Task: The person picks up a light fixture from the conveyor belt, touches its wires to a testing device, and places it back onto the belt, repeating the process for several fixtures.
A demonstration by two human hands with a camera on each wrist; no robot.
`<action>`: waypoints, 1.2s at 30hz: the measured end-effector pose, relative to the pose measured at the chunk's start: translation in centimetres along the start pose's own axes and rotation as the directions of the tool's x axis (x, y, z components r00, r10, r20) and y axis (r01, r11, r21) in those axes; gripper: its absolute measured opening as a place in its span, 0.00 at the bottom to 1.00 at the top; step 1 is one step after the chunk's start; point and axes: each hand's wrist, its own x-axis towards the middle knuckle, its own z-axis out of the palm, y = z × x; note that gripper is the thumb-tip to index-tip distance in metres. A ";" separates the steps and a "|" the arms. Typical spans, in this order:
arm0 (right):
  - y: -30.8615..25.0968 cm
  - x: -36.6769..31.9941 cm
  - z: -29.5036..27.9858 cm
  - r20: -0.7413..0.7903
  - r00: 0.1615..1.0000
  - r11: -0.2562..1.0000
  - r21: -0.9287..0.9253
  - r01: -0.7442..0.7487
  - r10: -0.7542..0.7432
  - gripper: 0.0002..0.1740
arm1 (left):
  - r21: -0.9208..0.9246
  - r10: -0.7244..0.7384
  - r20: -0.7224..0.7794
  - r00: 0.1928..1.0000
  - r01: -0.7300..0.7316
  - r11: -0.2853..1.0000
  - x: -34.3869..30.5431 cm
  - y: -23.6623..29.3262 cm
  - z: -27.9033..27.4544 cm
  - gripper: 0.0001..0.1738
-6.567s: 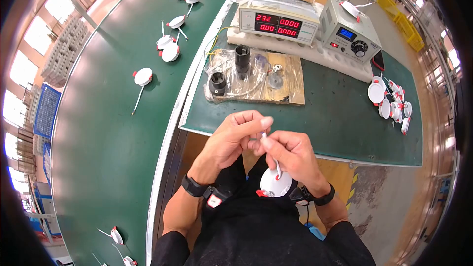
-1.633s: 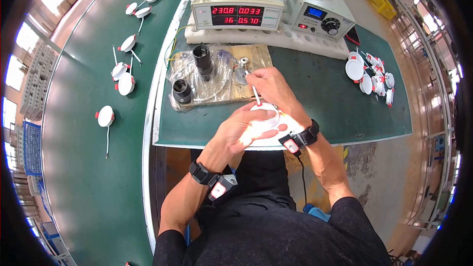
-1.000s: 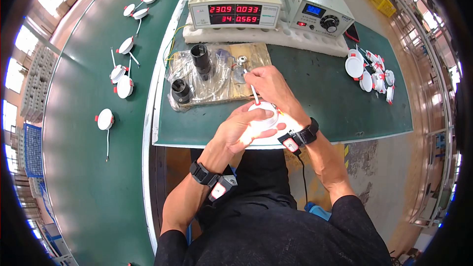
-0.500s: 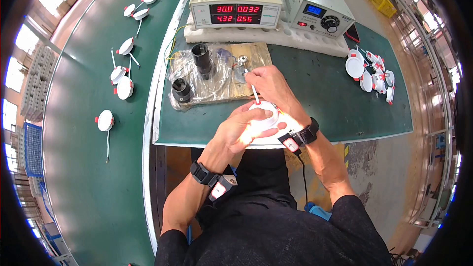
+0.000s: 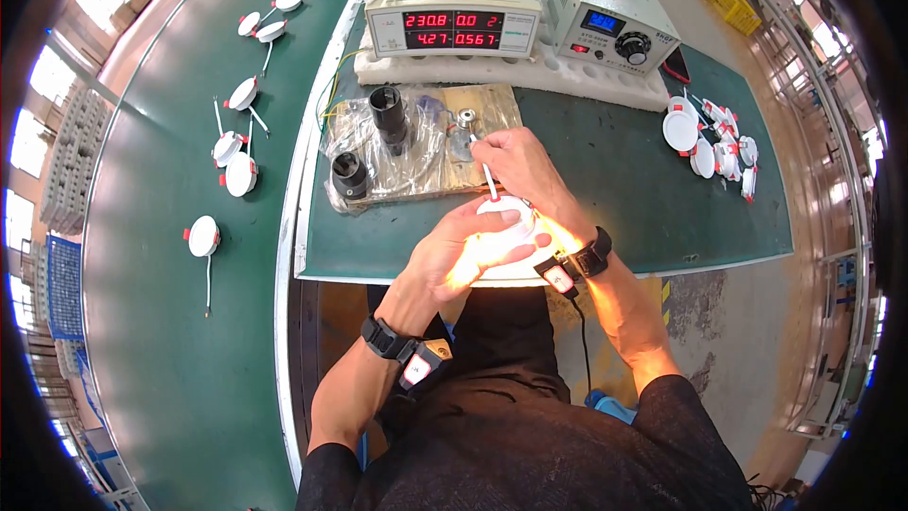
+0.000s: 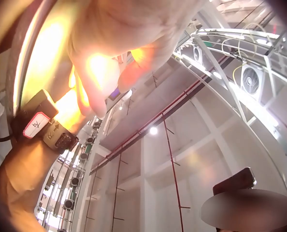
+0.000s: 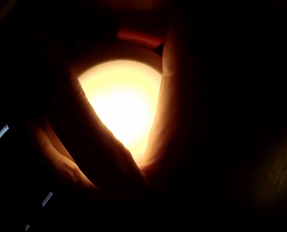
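Observation:
A round white lamp (image 5: 506, 220) with a red cable entry lies in my left hand (image 5: 465, 244), thumb across its back and fingers beneath. Its lit face (image 7: 124, 106) glows warm yellow-white between fingers in the right wrist view. My right hand (image 5: 522, 168) pinches the lamp's white cable (image 5: 490, 182) near its far end, beside a small metal fitting (image 5: 466, 117) on the plastic-wrapped board (image 5: 482, 99). The fingertips partly hide the cable end. In the left wrist view strong light falls on the fingers.
Two black cylindrical sockets (image 5: 388, 114) stand on the board. Behind are a meter (image 5: 454, 30) with red digits and a box with a dial (image 5: 605, 33). Several white lamps (image 5: 702, 157) are piled at right; others lie along the green surface (image 5: 161, 341) at left.
From the oldest frame, both hands moved from near the lap to the board, and the meter shows non-zero readings. Over the last second the hands stay put while the glow turns warmer.

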 end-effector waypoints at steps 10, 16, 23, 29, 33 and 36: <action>-0.7 -0.1 -0.2 -0.007 0.998 0.998 -0.011 -0.055 0.055 0.19 | 0.076 0.006 -0.074 0.997 0.000 0.997 0.5 -0.2 -0.1 0.21; -0.5 -0.1 -0.3 -0.007 0.999 0.999 0.005 -0.043 0.043 0.18 | 0.071 0.009 -0.075 0.997 -0.003 0.997 0.6 -0.2 0.1 0.21; -0.2 0.3 -0.2 -0.012 0.999 0.999 -0.003 -0.050 0.050 0.18 | -0.011 0.002 -0.045 0.999 -0.002 1.000 0.9 -0.3 -0.4 0.19; 0.6 0.2 -0.3 -0.038 0.999 0.998 -0.060 -0.006 0.003 0.20 | 0.111 0.089 -0.071 0.993 -0.081 0.990 1.0 -1.0 0.0 0.20; 0.1 -1.0 0.2 0.076 0.997 0.992 0.130 0.004 -0.014 0.24 | 0.348 0.307 -0.179 0.935 -0.231 0.909 -2.3 -1.2 -1.8 0.18; -0.5 -3.3 -0.7 0.116 0.993 0.985 0.166 -0.051 0.032 0.24 | 0.644 0.629 -0.392 0.672 -0.287 0.709 -14.1 -0.1 -4.5 0.17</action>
